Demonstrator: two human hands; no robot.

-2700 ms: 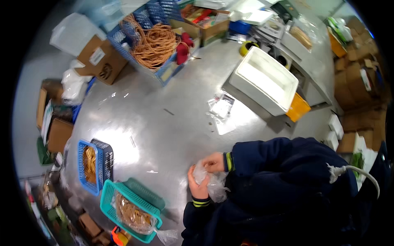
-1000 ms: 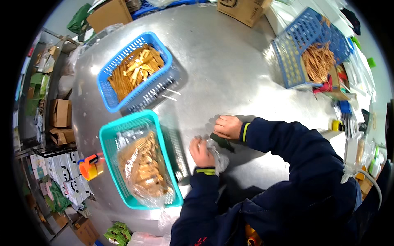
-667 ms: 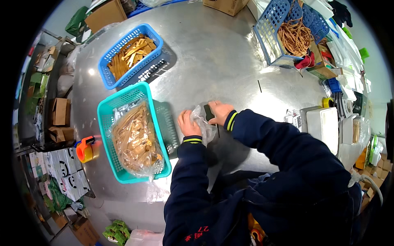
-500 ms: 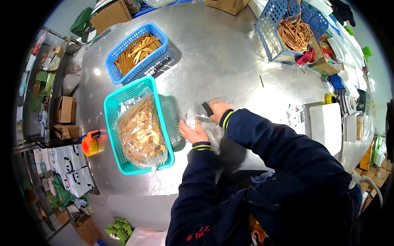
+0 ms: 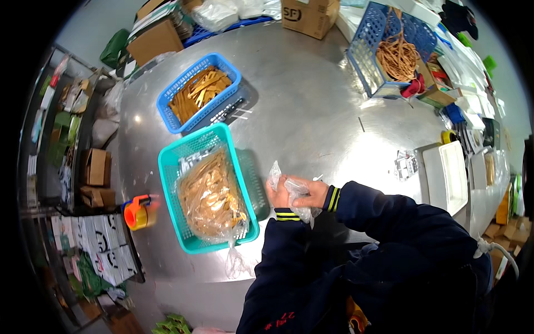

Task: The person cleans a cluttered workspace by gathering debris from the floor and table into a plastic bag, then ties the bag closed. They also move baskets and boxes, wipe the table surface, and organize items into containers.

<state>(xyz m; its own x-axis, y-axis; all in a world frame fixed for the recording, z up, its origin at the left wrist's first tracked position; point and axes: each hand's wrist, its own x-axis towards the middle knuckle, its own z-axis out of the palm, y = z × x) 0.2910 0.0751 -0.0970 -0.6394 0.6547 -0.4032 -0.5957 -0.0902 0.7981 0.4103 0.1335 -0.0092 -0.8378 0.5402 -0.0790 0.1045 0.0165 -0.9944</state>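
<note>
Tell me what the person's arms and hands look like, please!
The sleeves are dark navy, ending in dark cuffs with bright yellow-green stripes. The left hand and right hand wear no gloves. A red marking shows on the jacket.

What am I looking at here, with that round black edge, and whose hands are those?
No robot here: these are a person's own bare hands. The view comes from a wide fisheye camera worn on the person's head, looking down, so straight edges bend. The right hand holds crumpled clear plastic; the left hand is against it, fingers partly hidden. On the shiny metal table sit a teal basket with a clear bag of tan strips, a blue basket of loose strips, and a blue crate holding rope.
</note>
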